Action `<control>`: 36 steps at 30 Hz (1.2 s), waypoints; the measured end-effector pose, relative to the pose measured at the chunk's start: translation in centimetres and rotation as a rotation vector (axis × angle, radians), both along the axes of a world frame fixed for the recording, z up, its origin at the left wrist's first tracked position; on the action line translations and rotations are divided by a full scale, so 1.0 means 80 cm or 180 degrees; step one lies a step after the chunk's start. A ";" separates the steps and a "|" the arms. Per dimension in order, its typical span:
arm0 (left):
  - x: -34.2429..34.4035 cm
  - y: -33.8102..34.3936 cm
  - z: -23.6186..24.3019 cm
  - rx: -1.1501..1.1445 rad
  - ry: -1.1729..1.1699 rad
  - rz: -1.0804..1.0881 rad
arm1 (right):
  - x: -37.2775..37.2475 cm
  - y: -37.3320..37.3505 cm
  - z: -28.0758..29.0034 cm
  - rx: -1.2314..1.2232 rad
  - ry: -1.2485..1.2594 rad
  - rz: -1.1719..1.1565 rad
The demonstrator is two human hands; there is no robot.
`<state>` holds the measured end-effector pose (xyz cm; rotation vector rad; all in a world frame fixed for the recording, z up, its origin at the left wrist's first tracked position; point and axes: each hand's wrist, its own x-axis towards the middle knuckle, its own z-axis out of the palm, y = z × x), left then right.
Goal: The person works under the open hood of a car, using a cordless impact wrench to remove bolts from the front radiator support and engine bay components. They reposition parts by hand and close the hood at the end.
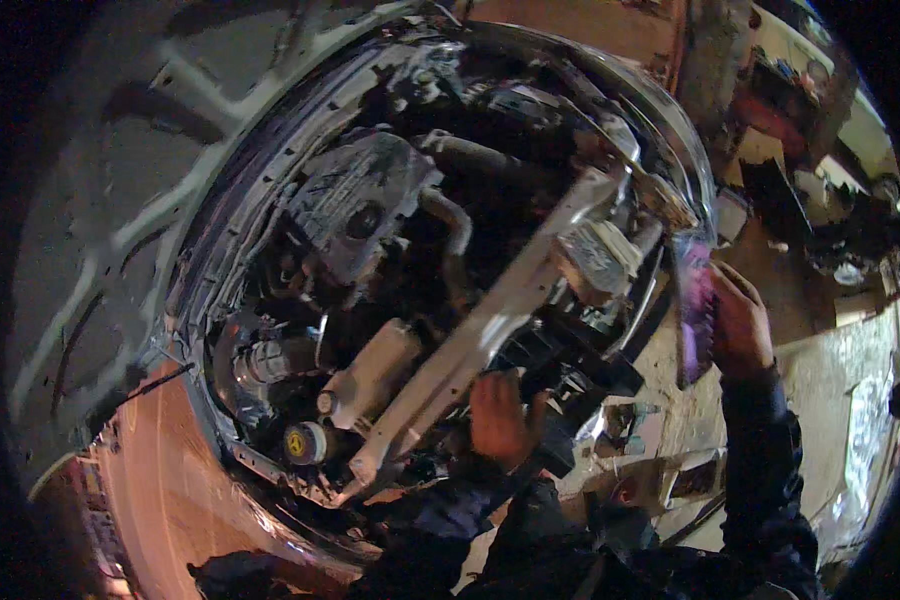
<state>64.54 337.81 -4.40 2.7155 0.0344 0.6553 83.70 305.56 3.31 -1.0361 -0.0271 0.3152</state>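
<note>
In an open engine bay, my left hand lies against the dark parts just below the long metal crossbar, fingers extended and thumb apart. At the bay's right edge, my right hand grips a long, flat, purple-tinted piece; its fingertips are partly hidden behind it. A boxy part sits on the crossbar. A pale reservoir and a yellow-marked cap sit left of my left hand.
The raised hood fills the upper left, beside the engine cover. An orange-lit fender is at lower left. Cluttered dark items lie at upper right, above a worn light surface.
</note>
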 end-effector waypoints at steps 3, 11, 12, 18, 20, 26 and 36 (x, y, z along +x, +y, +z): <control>0.000 0.006 -0.005 -0.0292 0.0046 0.0041 | 0.048 0.184 0.051 -0.0432 -0.0059 0.0540; 0.001 0.030 0.003 -0.0450 -0.0037 -0.0232 | 0.204 0.570 -0.009 -0.1200 -0.2531 0.1730; 0.001 0.031 0.005 -0.0422 -0.0106 -0.0189 | 0.226 0.592 -0.027 -0.2915 -0.3740 0.1480; -0.003 0.041 0.008 -0.0579 -0.0014 -0.0284 | 0.340 0.723 -0.128 -0.3783 -0.4358 -0.0153; -0.001 0.042 0.007 -0.0587 0.0048 -0.0235 | 0.369 0.735 -0.140 -0.3745 -0.3584 0.0032; 0.002 0.030 -0.005 -0.0850 0.0498 -0.0261 | 0.325 0.676 -0.073 -0.4225 -0.4905 0.0291; 0.006 0.017 -0.009 -0.0429 0.0082 0.0088 | 0.097 0.187 0.017 -0.1743 -0.1260 -0.1959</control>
